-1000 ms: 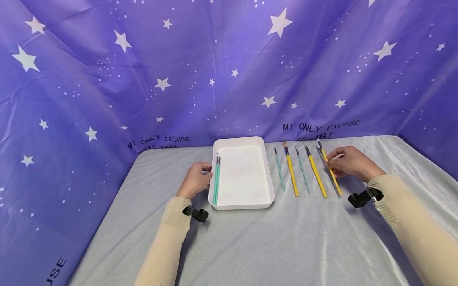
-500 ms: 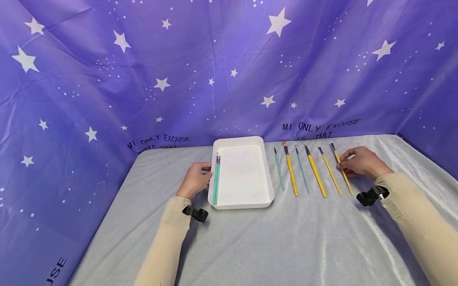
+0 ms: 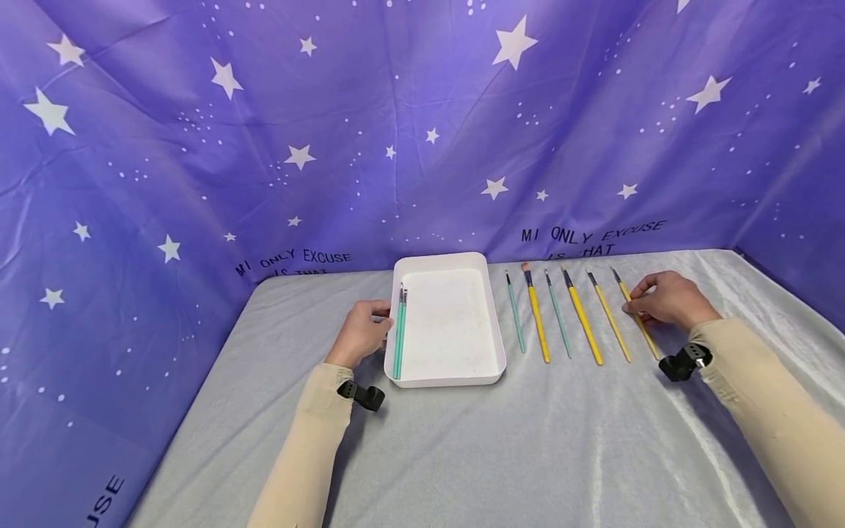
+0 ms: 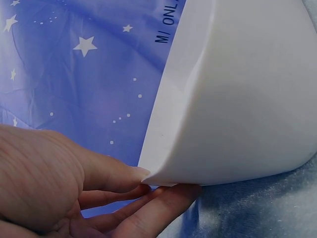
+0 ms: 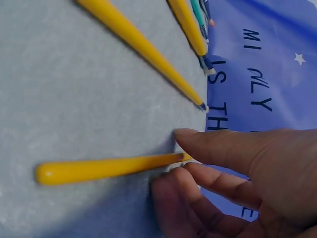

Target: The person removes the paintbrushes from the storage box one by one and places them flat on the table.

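My left hand (image 3: 360,332) pinches the left wall of a white rectangular tray (image 3: 491,308); in the left wrist view the thumb lies at the rim and fingers press the outer wall. Two green paintbrushes (image 3: 400,334) lie inside along that wall. At the far right, my right hand (image 3: 670,301) is around a thin yellow paintbrush (image 3: 648,341) lying on the cloth. In the right wrist view the thumb tip stands off the handle (image 5: 99,168), with fingers loosely bent on its other side. The hand hides the brush's far end in that view.
Between tray and right hand, several paintbrushes lie in a row: a green one (image 3: 516,315), a broad yellow one (image 3: 538,315), another green one (image 3: 558,315) and two more yellow ones (image 3: 584,323). Grey cloth (image 3: 462,455) covers the table. A purple star-printed curtain (image 3: 422,110) hangs behind.
My right hand has moved right, separating one yellow brush from the one beside it and laying it at the row's right end. That brush has since turned slightly. The left hand stays at the tray.
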A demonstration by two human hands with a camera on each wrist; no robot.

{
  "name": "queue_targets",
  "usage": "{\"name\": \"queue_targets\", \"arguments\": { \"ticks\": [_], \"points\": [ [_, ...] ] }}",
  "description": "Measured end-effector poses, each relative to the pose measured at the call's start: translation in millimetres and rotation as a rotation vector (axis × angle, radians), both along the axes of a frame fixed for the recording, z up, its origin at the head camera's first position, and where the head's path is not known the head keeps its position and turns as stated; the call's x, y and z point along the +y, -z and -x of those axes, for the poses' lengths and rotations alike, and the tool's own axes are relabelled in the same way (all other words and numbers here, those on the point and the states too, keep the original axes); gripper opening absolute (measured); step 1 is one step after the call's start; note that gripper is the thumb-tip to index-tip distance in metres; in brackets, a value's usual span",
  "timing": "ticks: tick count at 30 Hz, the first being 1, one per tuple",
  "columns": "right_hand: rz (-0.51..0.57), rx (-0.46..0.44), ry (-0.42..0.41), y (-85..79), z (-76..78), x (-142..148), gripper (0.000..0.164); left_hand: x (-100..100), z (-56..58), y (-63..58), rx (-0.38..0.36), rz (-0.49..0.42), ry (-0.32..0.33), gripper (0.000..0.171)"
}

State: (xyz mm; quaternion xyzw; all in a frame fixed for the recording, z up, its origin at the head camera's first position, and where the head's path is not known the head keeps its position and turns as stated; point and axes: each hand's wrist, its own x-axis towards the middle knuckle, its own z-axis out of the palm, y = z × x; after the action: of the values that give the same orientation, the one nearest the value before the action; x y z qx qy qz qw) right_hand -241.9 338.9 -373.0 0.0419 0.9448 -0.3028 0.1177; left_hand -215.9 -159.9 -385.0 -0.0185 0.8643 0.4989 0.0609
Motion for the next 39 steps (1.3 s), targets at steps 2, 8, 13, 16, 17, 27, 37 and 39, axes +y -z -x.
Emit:
{"name": "queue_targets", "arguments": {
  "ticks": [2,8,13,16,17,27,37,39],
  "points": [
    [-0.024,0.018,0.000,-3.2,-1.1,-1.6,0.036,0.2,0.1,0.3,0.002,0.002,-0.002,0.038],
    [-0.028,0.066,-0.022,-15.6,-3.5,-15.3,0.037,-0.3,0.0,-1.0,0.004,0.000,0.001,0.038],
    [-0.010,0.092,-0.059,-26.2,-3.0,-37.1,0.036,-0.9,0.5,-1.8,-0.006,-0.003,-0.005,0.038],
    [0.020,0.096,-0.077,-30.4,-1.8,-53.3,0.034,-0.9,0.9,-1.5,-0.007,-0.008,-0.003,0.038],
    [0.026,0.097,-0.085,-31.3,-1.1,-58.7,0.033,-0.9,0.8,-1.4,-0.006,-0.009,-0.002,0.038],
    [0.078,0.096,-0.130,-40.6,3.0,-115.5,0.033,0.4,0.0,-2.3,-0.014,-0.009,-0.003,0.038],
    [0.100,0.144,-0.179,-42.5,10.6,-166.9,0.022,0.1,0.3,-1.6,-0.033,-0.013,-0.008,0.038],
    [0.094,0.150,-0.187,-42.1,12.4,-176.7,0.019,0.1,0.3,-1.4,-0.031,-0.012,-0.007,0.038]
  ]
}}
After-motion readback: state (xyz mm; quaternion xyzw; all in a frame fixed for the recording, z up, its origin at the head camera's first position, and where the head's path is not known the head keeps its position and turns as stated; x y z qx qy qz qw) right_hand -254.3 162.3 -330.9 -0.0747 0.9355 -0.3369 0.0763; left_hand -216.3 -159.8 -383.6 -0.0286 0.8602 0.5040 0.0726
